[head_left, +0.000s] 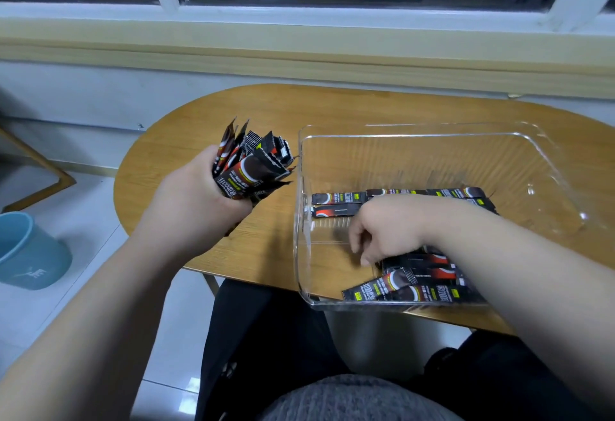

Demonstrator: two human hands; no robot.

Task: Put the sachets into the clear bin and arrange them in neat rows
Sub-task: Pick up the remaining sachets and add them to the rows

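Note:
My left hand point(196, 201) grips a thick bundle of black-and-red sachets point(253, 161) above the wooden table, just left of the clear bin point(303, 161). Inside the bin my right hand point(386, 231) reaches down, fingers curled, its fingertips touching a loose pile of sachets point(412, 284) at the near side. I cannot tell whether it pinches one. A short row of sachets point(339, 202) lies flat on the bin's floor behind the hand, partly hidden by my wrist.
The oval wooden table point(213, 114) stands under a window sill point(299, 51). A blue bucket point(30, 251) sits on the tiled floor to the left. My lap is close under the table's near edge.

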